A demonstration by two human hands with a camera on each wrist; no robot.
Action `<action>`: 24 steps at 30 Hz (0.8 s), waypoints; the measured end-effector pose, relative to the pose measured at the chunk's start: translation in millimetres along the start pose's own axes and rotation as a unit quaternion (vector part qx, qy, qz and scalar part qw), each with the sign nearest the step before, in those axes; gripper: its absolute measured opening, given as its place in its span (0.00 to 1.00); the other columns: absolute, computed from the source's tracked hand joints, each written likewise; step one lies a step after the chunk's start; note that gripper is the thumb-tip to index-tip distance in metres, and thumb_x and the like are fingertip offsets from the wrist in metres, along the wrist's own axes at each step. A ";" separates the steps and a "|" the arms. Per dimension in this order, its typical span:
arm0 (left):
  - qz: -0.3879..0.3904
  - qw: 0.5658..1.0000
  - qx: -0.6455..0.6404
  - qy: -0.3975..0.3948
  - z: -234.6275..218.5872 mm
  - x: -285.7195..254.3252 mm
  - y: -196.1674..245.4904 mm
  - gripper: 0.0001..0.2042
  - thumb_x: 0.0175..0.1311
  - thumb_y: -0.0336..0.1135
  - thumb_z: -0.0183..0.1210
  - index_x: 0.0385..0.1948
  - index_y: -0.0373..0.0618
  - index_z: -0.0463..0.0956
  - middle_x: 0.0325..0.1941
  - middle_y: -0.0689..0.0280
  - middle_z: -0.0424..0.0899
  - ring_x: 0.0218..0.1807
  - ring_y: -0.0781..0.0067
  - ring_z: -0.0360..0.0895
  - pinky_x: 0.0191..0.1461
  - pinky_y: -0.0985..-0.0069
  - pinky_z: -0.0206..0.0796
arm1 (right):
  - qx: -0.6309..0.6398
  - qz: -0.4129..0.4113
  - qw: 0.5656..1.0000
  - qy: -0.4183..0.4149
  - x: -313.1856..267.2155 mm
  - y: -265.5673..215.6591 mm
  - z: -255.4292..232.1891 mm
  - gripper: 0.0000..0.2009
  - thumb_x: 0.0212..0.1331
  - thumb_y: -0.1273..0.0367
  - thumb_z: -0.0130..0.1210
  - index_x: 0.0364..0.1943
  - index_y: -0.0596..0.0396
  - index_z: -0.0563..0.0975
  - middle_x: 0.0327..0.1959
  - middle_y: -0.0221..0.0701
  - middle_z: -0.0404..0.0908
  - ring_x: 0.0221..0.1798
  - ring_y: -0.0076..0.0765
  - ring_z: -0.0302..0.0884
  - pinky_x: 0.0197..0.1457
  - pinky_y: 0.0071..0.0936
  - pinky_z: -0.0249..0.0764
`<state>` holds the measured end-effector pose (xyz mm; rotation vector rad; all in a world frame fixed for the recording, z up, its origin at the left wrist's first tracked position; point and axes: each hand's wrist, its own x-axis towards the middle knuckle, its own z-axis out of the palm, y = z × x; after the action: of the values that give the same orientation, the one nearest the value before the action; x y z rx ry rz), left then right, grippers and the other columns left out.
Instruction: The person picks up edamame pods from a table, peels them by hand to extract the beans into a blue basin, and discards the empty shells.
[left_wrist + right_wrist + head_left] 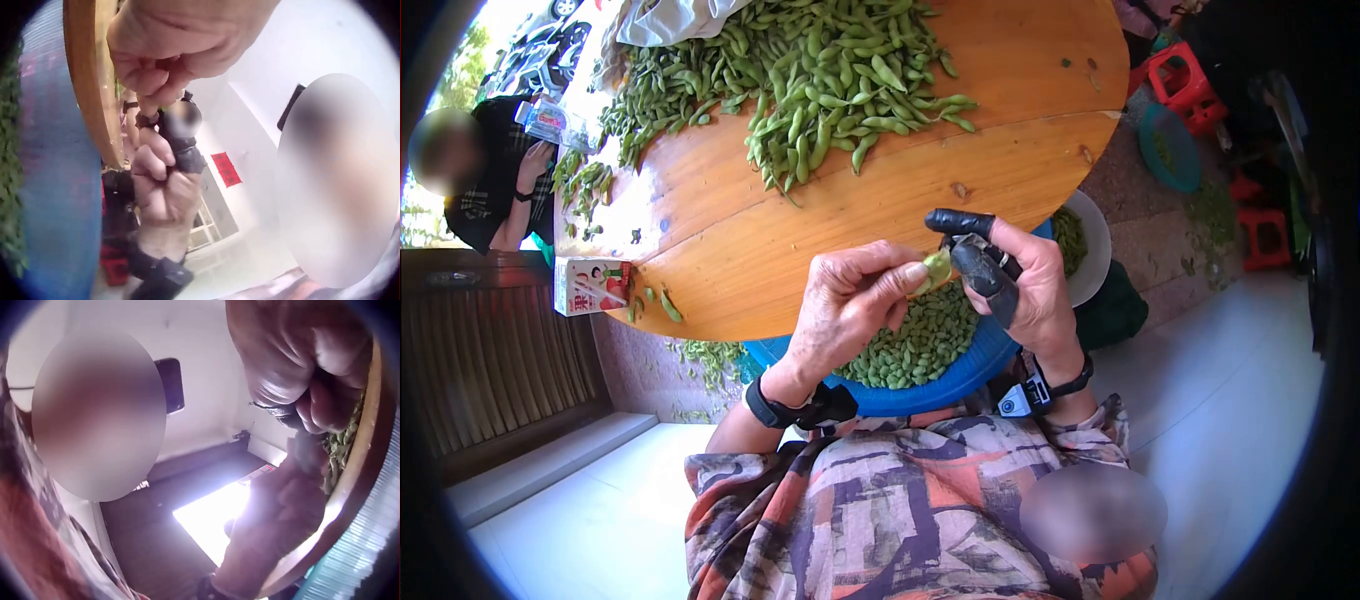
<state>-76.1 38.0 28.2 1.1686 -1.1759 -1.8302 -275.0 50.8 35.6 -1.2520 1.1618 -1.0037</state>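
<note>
My left hand (850,295) pinches a green soybean pod (938,268) between thumb and forefinger. Close against the pod's other end is my right hand (1035,280), its thumb (985,282) and forefinger (958,221) wrapped in black coverings. That forefinger points out past the pod, with a gap between it and the thumb; whether the right hand grips the pod I cannot tell. Under both hands, a blue basin (920,398) holds many shelled green beans (915,345). In the left wrist view, the right hand's other fingers (150,164) are curled in.
A large heap of pods (830,75) covers the far part of the wooden table (1020,150). A drink carton (592,287) stands at its left edge. To the right are a pale bowl (1095,250) of green pieces and red stools (1185,85). Another person (485,190) sits at left.
</note>
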 end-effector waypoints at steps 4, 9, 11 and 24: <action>0.029 0.999 0.044 -0.002 6.1 -3.5 -2.5 0.06 0.66 0.30 0.62 0.36 0.36 0.83 0.23 0.73 0.76 0.20 0.87 0.68 0.23 0.85 0.59 | 0.090 0.044 0.995 -0.028 2.1 3.1 3.6 0.15 0.64 0.69 0.57 0.54 0.55 0.79 0.23 0.14 0.72 0.24 0.07 0.64 0.27 0.10 0.60; 0.013 0.999 -0.044 0.010 5.4 -5.8 -3.7 0.06 0.66 0.30 0.62 0.35 0.37 0.83 0.23 0.73 0.77 0.19 0.86 0.69 0.21 0.86 0.56 | 0.137 0.049 0.988 -0.051 2.3 2.0 6.1 0.15 0.65 0.69 0.55 0.55 0.57 0.78 0.23 0.18 0.74 0.22 0.10 0.67 0.25 0.12 0.62; -0.029 0.992 -0.119 -0.013 2.7 -7.2 -3.6 0.06 0.67 0.32 0.62 0.33 0.40 0.82 0.22 0.73 0.76 0.18 0.86 0.69 0.20 0.86 0.53 | 0.183 0.057 0.979 -0.064 3.2 5.5 5.4 0.15 0.66 0.70 0.51 0.55 0.58 0.78 0.23 0.19 0.74 0.22 0.11 0.67 0.24 0.13 0.62; -0.067 0.993 -0.074 -0.061 2.1 -5.9 -3.7 0.10 0.72 0.38 0.57 0.38 0.40 0.79 0.25 0.73 0.78 0.22 0.87 0.73 0.24 0.87 0.62 | -0.144 -0.144 0.979 0.034 0.3 4.9 10.9 0.16 0.57 0.80 0.54 0.49 0.57 0.81 0.28 0.31 0.78 0.26 0.28 0.75 0.31 0.21 0.69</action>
<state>-76.0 45.2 27.1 1.0877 -1.0286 -2.0785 -264.5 52.6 30.2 -1.6627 1.2324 -1.1239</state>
